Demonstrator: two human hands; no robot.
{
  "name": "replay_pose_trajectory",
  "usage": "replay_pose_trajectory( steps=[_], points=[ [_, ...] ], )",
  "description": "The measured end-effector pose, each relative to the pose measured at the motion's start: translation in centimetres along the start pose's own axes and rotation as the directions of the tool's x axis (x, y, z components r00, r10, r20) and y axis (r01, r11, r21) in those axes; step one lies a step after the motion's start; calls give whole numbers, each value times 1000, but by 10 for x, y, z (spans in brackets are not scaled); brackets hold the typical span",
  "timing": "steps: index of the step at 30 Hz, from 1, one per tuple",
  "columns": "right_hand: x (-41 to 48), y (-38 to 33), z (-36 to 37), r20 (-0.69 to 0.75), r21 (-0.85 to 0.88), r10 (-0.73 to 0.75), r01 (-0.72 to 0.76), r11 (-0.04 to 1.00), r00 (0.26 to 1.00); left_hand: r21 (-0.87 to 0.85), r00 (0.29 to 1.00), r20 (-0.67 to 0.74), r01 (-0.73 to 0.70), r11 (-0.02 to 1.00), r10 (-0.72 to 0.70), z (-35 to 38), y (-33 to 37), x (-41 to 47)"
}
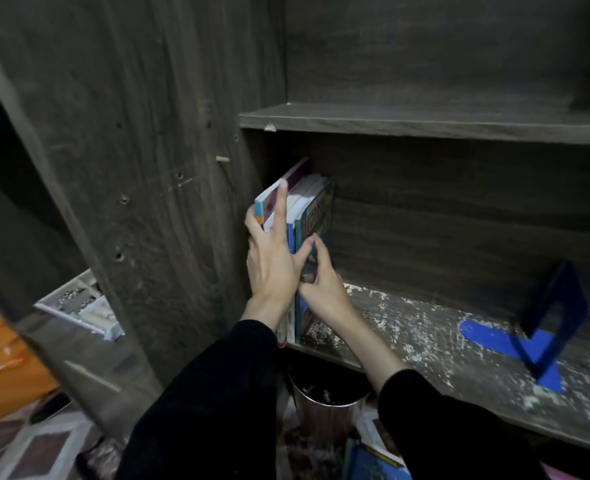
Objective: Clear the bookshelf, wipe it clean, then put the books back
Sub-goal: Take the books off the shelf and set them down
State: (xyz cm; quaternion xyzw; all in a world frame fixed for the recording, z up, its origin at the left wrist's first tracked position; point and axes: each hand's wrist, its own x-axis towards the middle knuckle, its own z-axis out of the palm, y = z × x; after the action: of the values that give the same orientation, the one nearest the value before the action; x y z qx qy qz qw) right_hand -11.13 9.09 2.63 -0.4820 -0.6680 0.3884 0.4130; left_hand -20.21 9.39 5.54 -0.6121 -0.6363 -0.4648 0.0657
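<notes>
A small group of upright books (309, 206) stands at the left end of the middle shelf board (425, 337), leaning against the shelf's side panel. My left hand (274, 258) lies flat on their spines with fingers spread, the index finger stretched up along a pale spine. My right hand (321, 275) grips the teal outermost book low on its right side, thumb on the spine. Both sleeves are black. The shelf board is worn, with flaking white patches.
A blue metal bookend (542, 327) stands on the same shelf far right. The upper shelf (425, 124) holds nothing. Below the shelf stands a metal bin (324, 400), with more books (373, 459) on the floor. A white basket (79, 306) and orange bag (6, 358) lie left.
</notes>
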Motion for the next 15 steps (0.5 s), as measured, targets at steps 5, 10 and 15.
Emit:
replay_pose_trajectory(
  steps=[5,10,15],
  points=[
    [0,9,-5,37,40,-52,50,998,998,68,1000,-1,-24,997,24,3,-2,-3],
    [3,21,-10,85,163,-20,6,987,996,-18,992,-80,-103,995,101,9,-9,-9],
    [11,26,-26,72,197,73,-86,977,995,-82,964,-223,-169,982,147,3,-14,-30]
  ],
)
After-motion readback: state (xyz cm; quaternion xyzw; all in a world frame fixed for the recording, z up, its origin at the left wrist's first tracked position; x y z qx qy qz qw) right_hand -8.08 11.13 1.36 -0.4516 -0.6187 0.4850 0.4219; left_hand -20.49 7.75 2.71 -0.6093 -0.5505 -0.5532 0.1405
